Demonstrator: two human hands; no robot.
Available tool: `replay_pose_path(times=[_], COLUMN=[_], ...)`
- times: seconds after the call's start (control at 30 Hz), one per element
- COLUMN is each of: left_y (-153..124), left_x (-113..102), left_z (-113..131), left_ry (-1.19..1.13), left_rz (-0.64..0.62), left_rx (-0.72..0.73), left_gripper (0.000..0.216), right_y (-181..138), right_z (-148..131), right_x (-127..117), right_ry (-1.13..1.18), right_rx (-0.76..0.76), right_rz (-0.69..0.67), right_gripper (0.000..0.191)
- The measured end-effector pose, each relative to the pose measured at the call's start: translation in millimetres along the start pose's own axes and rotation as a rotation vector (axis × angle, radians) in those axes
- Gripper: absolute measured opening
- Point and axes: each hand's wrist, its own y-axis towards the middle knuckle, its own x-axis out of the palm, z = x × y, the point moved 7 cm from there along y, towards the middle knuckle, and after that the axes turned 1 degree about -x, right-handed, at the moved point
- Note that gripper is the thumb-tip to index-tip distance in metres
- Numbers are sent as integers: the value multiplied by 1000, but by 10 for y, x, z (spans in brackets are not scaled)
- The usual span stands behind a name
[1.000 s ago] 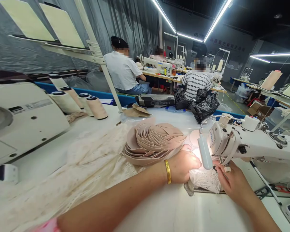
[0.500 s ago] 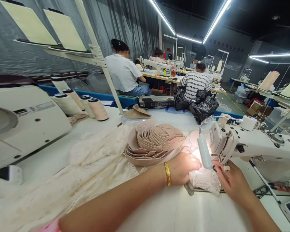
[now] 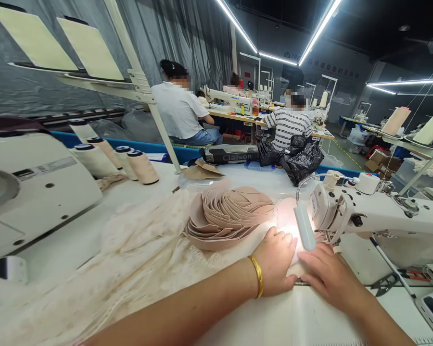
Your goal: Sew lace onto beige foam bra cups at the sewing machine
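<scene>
Gold glints from a bangle (image 3: 258, 282) on the left wrist, and the left hand (image 3: 276, 262) lies palm-down on the white desk (image 3: 238, 317), fingers together and flat, pressing a pale fabric piece (image 3: 286, 223) at the sewing machine's needle area. Its fingertips reach into the bright patch under the small lamp (image 3: 304, 227). The right hand (image 3: 326, 276) lies just beside it, also flat with fingers closed together, its fingertips touching the same lit spot; whether anything sits beneath its palm cannot be told. Neither hand grips anything. The white sewing machine (image 3: 375, 216) stretches off to the right, its head directly above the fingertips. Just left of the left hand sits a fanned stack of beige foam cups (image 3: 227, 214), touching the heap of cream lace (image 3: 137, 254) that spreads across the desk toward the near left. Farther back stand cones of beige thread (image 3: 142, 167), next to a second white machine (image 3: 32, 182) at the far left. Black plastic bags (image 3: 303, 161) rest at the desk's far edge. Beyond, two people sit at other sewing stations with their backs turned.
</scene>
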Motion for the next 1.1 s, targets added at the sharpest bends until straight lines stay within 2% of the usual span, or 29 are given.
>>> replay_pose_path(times=[0.07, 0.17, 0.27, 0.37, 0.47, 0.53, 0.6, 0.7, 0.73, 0.8, 0.87, 1.0, 1.1], left_y=[-13, -56, -84, -60, -24, -33, -76, -152, -163, -157, -125, -44, -1], left_x=[-5, -32, -78, -129, -172, -178, -159, -134, -131, -120, -94, -19, 22], left_z=[51, 18, -40, -3, 50, 59, 47, -8, -26, -36, -17, -7, -51], left_ry=[-25, -85, -110, -106, -169, -204, -215, -198, -184, -151, -139, -192, -191], left_rz=[-36, -93, -107, -67, -28, -38, -80, -104, -88, -41, 8, 71, 100], left_rx=[14, 35, 61, 113, 128, 144, 184, 228, 232, 243, 270, 320, 322], left_gripper=[49, 49, 32, 12, 20, 28, 45, 62, 58, 37, 24, 41, 49], right_y=[0, -32, -68, -64, -25, -12, -27, -86, -105, -134, -150, -139, -110], right_z=[68, 161, 195, 119, 33, 43, 108, 235, 268, 311, 338, 375, 408], right_x=[60, 71, 12, -29, 24, 72, 87, 36, -1, -89, -188, -318, -205], right_ry=[-76, -153, -150, -94, -17, 13, 17, -4, -9, 3, 65, 390, 527], right_rx=[28, 43, 82, 91, 75, 79, 92, 117, 124, 140, 163, 229, 302], right_rz=[-2, 9, 22, 37, -3, -40, -61, -80, -82, -95, -108, -61, -19], right_gripper=[19, 25, 25, 14, 36, 36, 35, 33, 33, 32, 31, 27, 37])
